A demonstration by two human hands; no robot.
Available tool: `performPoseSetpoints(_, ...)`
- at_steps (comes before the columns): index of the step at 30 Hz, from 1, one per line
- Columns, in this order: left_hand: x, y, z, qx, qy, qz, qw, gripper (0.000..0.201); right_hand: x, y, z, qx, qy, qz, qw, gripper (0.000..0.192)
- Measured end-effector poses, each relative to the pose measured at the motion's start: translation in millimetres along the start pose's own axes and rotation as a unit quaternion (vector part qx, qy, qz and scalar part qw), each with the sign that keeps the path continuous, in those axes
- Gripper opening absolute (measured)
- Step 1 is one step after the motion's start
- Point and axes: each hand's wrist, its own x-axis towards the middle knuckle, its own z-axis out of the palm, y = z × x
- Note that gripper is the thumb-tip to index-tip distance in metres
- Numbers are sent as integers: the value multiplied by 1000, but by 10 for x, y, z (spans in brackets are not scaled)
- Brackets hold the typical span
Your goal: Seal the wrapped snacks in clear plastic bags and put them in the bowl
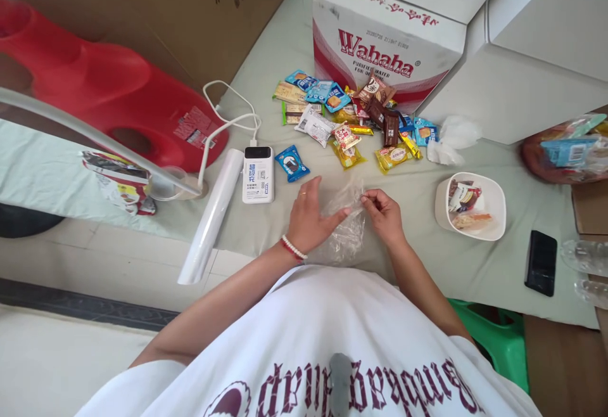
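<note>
Head view, looking down at a cloth-covered surface (266,227).

Item 1: clear plastic bag (344,230), thin, crumpled, lying near centre at the near edge of the cloth, between both hands.

Item 2: left hand (311,217), palm down on the bag's left part, fingers spread fairly wide, tips reaching right over the plastic. Bead bracelet (293,248) on wrist, ring on 1 finger.

Item 3: right hand (384,214), fingers drawn narrow, pinching the bag's top right edge. Both hands touch the bag; fingertips nearly meet.

Item 4: pile of wrapped snacks (351,119), approx. 20 pcs, mixed blue, yellow, brown wrappers, far of the hands, against the Wahaha carton (384,43).

Item 5: 1 blue snack packet (291,163) lying apart from the pile, just far-left of left hand.

Item 6: white power bank (258,174), left of the blue packet, white cable (228,119) running far-left from it.

Item 7: white roll (211,217), long, just left of the power bank, near end overhanging the cloth edge.

Item 8: white bowl (491,205), right of right hand, w/ a few wrappers inside.

Item 9: black phone (541,262), near-right of bowl, flat.

Item 10: red plastic object (109,87), far left.

Item 11: brown cardboard box (190,5), far left, behind the red object.

Item 12: crumpled white tissue (451,138), right of the snack pile.
</note>
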Motion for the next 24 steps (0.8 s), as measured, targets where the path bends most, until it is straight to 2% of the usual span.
performPoseSetpoints(1, 82, 45, 63, 14, -14, 9, 1000, 65, -15, -17, -9, -12, -3, -8, 1000, 26)
performPoseSetpoints(3, 232, 69, 166, 18, -47, -6, 999, 34, -37, -25, -50, -26, 8, -20, 999, 26)
performPoseSetpoints(4, 297, 49, 202, 11, -55, -30, 998, 30, -45, -15, -78, -24, 22, -19, 999, 27)
performPoseSetpoints(7, 415, -75, 254, -23, -48, -107, 993, 40, -67, 64, -155, -9, 71, 8, 997, 29)
performPoseSetpoints(10, 398, -156, 243, -34, 19, -112, 993, 17, -91, 154, -179, -33, 81, 15, 996, 30)
performPoseSetpoints(12, 337, -132, 212, -22, 89, -62, 994, 15, -100, 187, -172, -82, 89, -18, 992, 30)
performPoseSetpoints(13, 306, -97, 197, -20, 101, -23, 994, 16, -101, 194, -167, -115, 94, -46, 988, 30)
performPoseSetpoints(14, 280, -50, 186, -29, 87, 16, 996, 12, -101, 195, -162, -150, 97, -77, 981, 31)
performPoseSetpoints(16, 257, 63, 193, -87, 11, 50, 995, 5, -97, 188, -157, -215, 96, -132, 963, 33)
performPoseSetpoints(18, 279, 174, 251, -165, -60, 7, 984, 11, -100, 177, -155, -261, 89, -157, 948, 35)
performPoseSetpoints(19, 303, 222, 298, -195, -76, -29, 977, 16, -105, 174, -154, -276, 84, -157, 944, 36)
performPoseSetpoints(21, 364, 290, 412, -218, -82, -87, 969, 25, -127, 171, -150, -289, 76, -146, 943, 35)
performPoseSetpoints(24, 436, 324, 580, -214, -91, -117, 966, 26, -177, 166, -147, -279, 74, -130, 949, 32)
